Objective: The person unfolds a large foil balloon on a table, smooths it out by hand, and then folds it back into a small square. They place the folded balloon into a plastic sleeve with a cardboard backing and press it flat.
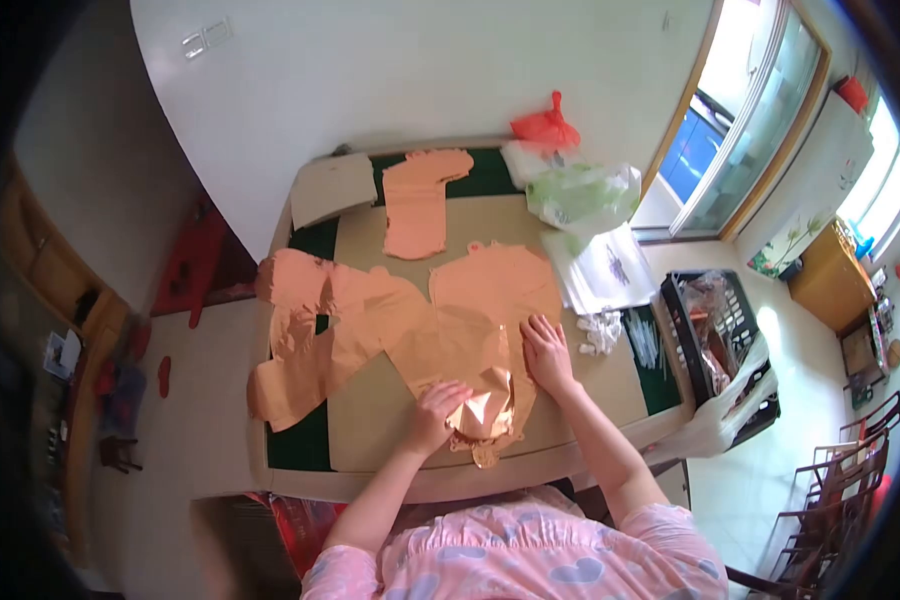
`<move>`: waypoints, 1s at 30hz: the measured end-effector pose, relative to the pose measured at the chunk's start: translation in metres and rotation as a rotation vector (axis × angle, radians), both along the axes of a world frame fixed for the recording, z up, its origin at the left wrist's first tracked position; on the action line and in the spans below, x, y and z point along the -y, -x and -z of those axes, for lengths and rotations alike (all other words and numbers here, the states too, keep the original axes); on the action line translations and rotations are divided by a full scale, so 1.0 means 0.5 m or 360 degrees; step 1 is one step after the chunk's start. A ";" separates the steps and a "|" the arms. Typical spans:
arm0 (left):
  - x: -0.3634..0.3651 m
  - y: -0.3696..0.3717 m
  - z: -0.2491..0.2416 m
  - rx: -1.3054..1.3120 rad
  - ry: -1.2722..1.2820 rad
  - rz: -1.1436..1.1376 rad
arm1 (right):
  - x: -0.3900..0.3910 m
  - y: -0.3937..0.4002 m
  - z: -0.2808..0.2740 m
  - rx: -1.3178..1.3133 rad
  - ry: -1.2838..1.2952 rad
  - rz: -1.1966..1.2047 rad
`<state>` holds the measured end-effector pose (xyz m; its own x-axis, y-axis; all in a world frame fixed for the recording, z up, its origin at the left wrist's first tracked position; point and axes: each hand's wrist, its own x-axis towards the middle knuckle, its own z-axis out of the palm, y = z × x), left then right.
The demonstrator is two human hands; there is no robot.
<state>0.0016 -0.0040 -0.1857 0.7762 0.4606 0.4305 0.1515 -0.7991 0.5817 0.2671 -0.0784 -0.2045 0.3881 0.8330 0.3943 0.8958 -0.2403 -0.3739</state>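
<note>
Closest to you, your left hand lies flat with its fingers spread on the shiny foil balloon. It presses down and does not grip anything. Your right hand is also open and flat, pressing on the same balloon a little farther up and to the right. Neither hand is closed around anything.

The balloon is rose-gold and flat, with no air in it. It lies on the brown cardboard sheet near the front edge of the table. Its long way runs from you toward the far side of the table. The narrow end with a small round tab points at you and sticks out just past your left hand. The wide end points away. The part by your left hand is crinkled and catches the light.

To the left lies another flat foil piece, touching the first and hanging a little over the table's left side. Farther back lies a third foil piece, also running near to far.

To the right sit some white bits and a clear packet. At the far right corner are a green-white plastic bag and a red bag. A black crate stands beside the table.
</note>
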 end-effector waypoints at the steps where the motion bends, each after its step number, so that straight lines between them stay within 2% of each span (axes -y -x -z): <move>1: 0.002 0.003 0.000 0.0002 0.0001 0.0001 | 0.001 0.002 0.000 -0.0013 -0.0014 0.0002; 7: -0.002 -0.003 0.009 -0.0009 -0.0067 0.0041 | 0.010 0.009 -0.017 0.0012 0.0007 -0.0046; 16: 0.011 -0.002 0.000 -0.0121 -0.0410 0.0080 | 0.006 0.008 -0.013 0.0021 0.0046 -0.0020; 30: 0.017 0.000 -0.002 -0.0157 -0.0403 0.0092 | 0.010 0.005 -0.014 -0.0036 0.0043 0.0000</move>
